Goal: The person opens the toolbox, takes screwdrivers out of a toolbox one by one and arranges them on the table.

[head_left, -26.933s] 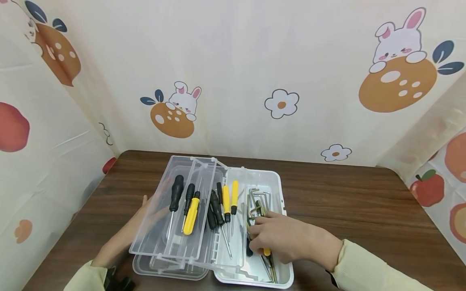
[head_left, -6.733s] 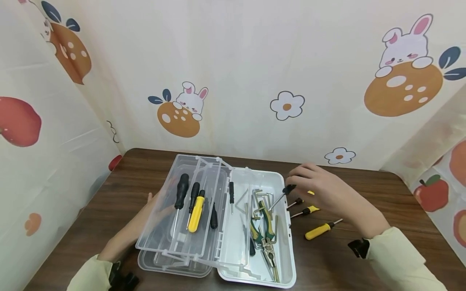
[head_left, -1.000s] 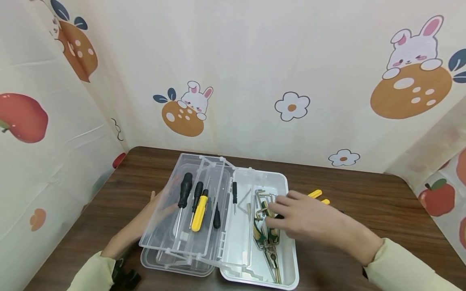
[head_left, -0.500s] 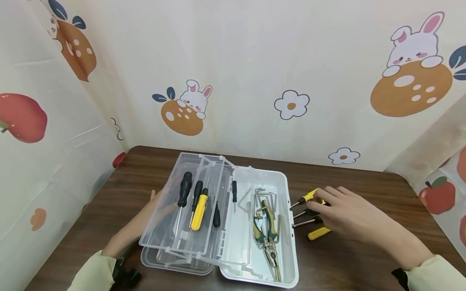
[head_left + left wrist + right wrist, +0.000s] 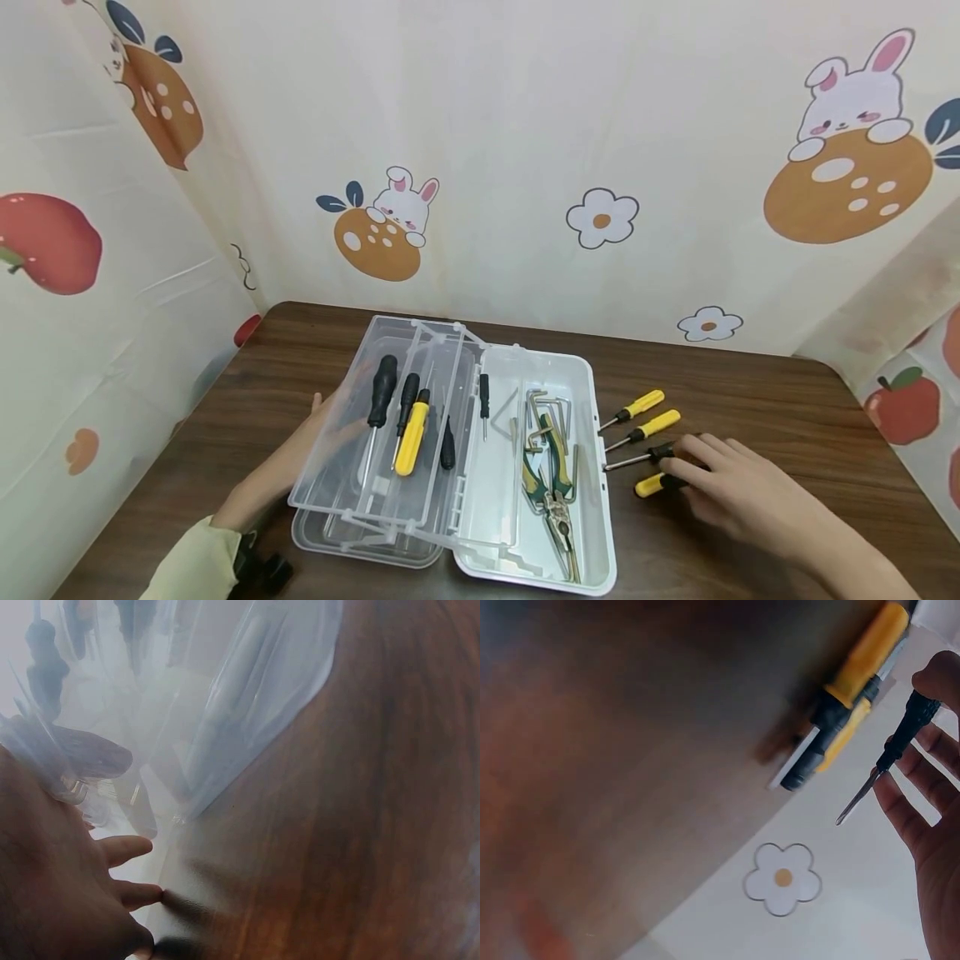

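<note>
In the right wrist view my right hand [image 5: 945, 795] pinches a black-handled screwdriver [image 5: 907, 727] between thumb and fingers, its short metal shaft sticking out. In the head view the right hand covers most of it, low over the table beside a row of screwdrivers. That row has three yellow-handled ones, such as this yellow screwdriver [image 5: 656, 423], and a black screwdriver [image 5: 662, 452] at the fingertips. My left hand [image 5: 60, 877] has its fingers extended at the clear plastic lid; in the head view it shows partly through the lid [image 5: 315, 508].
The white toolbox [image 5: 487, 500] lies opened, holding pliers [image 5: 555, 492], several hex keys [image 5: 543, 408] and a small black screwdriver [image 5: 483, 396]. In the lid lie several more screwdrivers, including a yellow one [image 5: 411, 440]. A patterned curtain [image 5: 495, 100] stands behind the table [image 5: 720, 392].
Within the last second my right hand moves from over the white box rightward to the screwdrivers on the table, then a little nearer me. Earlier, several of these lay in the box. Left hand stays.
</note>
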`<state>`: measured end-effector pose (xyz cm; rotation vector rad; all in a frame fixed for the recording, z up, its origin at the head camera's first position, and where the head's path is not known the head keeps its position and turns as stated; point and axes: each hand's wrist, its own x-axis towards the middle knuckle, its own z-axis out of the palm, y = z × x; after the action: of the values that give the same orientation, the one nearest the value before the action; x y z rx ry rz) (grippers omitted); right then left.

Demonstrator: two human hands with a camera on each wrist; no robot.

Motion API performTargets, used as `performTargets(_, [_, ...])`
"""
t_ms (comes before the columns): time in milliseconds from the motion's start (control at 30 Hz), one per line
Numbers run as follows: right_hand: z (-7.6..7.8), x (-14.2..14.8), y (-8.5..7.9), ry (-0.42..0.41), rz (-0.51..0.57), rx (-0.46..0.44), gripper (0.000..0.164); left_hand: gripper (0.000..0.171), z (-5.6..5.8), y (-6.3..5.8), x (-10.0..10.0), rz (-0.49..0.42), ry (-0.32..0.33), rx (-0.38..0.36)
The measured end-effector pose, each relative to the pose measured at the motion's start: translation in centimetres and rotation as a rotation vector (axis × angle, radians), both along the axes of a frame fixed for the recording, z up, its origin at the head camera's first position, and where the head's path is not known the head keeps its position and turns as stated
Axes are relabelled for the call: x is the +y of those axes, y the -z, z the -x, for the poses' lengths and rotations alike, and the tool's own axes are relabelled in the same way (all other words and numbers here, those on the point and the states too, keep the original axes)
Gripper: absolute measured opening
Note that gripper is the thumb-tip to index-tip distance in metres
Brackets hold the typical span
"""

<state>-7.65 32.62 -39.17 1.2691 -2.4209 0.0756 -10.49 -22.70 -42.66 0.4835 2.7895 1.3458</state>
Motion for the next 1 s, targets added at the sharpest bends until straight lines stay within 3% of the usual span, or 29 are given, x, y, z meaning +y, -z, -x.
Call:
performTargets(333, [-2.6,1.1,1.9,0.074,-0.026,-0.078,0.044,0.073,0.0,0.1,-0.1,-0.010,0.007,0.000])
performTargets(500, [-3.1,1.4,2.4,0.093,-0.066,-0.150,0.021,0.073,0.1,0.0,-0.2,-0.013,0.009,-0.014])
performTargets(633, [-3.3,1.3,2.4,0.117,-0.092,-0.192,0.045,0.073,0.1,0.0,-0.2,-0.017,0.009,-0.018])
performTargets(733, [-3.4,1.2,2.3,0.139,-0.107,-0.207,0.053,0.072,0.1,0.3,-0.3,-0.037,0.016,0.000])
performTargets(1000, [-3.4,0.8,1.9,0.148,-0.079,-0.201,0.056,0.073,0.1,0.1,-0.2,-0.026,0.016,-0.002])
